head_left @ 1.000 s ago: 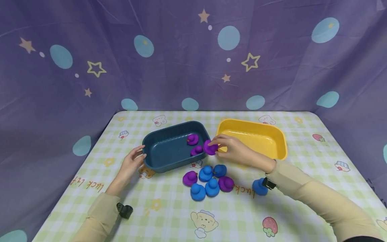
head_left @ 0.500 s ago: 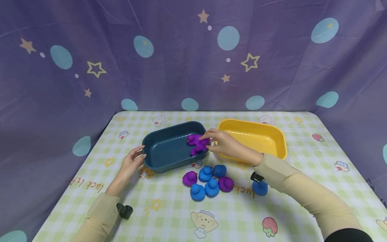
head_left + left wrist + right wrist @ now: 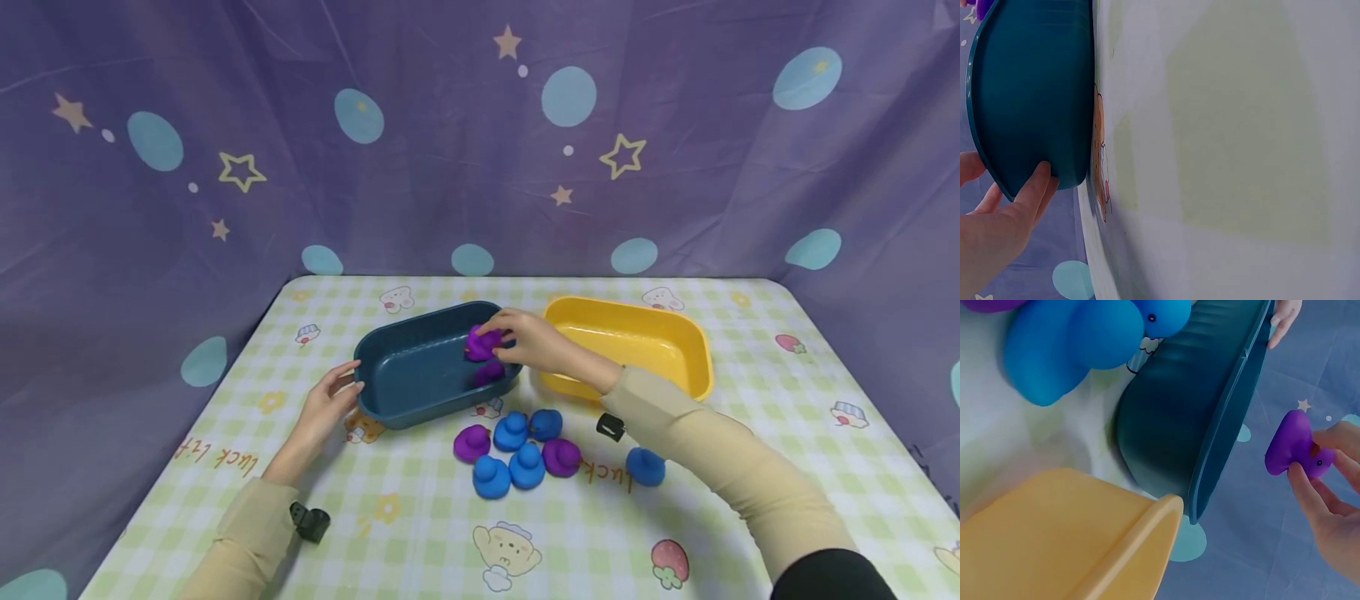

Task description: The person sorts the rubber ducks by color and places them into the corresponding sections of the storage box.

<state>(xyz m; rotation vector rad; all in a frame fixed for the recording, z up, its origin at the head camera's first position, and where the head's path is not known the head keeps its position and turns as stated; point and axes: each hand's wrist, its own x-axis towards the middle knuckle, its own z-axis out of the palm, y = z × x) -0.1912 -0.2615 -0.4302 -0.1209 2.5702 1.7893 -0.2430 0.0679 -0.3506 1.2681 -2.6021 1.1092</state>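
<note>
In the head view my right hand (image 3: 531, 340) pinches a purple rubber duck (image 3: 480, 343) over the right end of the dark teal basin (image 3: 405, 412). The right wrist view shows that duck (image 3: 1297, 447) between thumb and fingers, above rim level. Another purple duck (image 3: 491, 372) lies in the basin, in shade. The held duck covers the spot where a further one was lying. At the basin's left end, my left hand (image 3: 330, 400) rests its fingers against the outer wall and rim. In the left wrist view those fingers (image 3: 1036, 181) lie fairly straight on the wall.
A yellow basin (image 3: 701, 367) stands close on the right of the teal one. In front lie several blue ducks (image 3: 527, 465) and two purple ducks (image 3: 472, 443), (image 3: 562, 457) in a cluster. One blue duck (image 3: 646, 467) sits apart, under the right forearm.
My right hand has carried the purple duck leftward, from beside the teal basin's right rim to over its inside. The left hand and both basins have stayed in place.
</note>
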